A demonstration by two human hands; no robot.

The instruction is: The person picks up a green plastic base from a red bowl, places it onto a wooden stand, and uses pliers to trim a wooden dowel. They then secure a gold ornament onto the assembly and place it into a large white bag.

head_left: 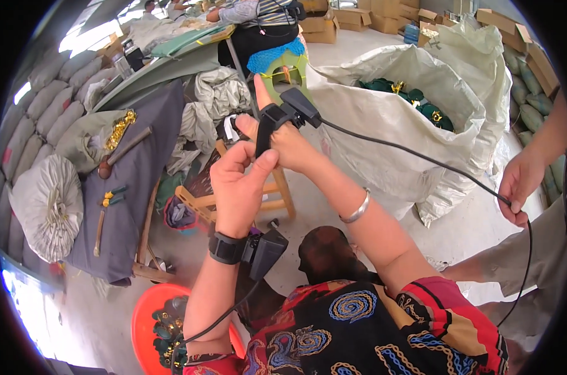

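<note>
My right hand point(289, 149) stretches forward with its fingers extended and holding nothing. A black strap point(266, 132) wraps around it and carries a small black camera box point(300, 106). My left hand point(238, 187) is closed on the strap, pinching it between thumb and fingers. A second black camera box point(269, 253) sits on my left wrist, held by its own black band point(227, 248). From the box on my right hand a black cable point(408, 150) runs to the right, where another person's hand point(519, 187) holds it.
Left, a grey cloth-covered table point(130, 212) bears a hammer point(127, 152), pliers-like tool point(110, 199) and tied sack point(49, 206). A wooden stool point(283, 194) stands ahead. An orange basin point(143, 319) and large white sack point(358, 144) contain green-and-gold pieces. Another person sits beyond.
</note>
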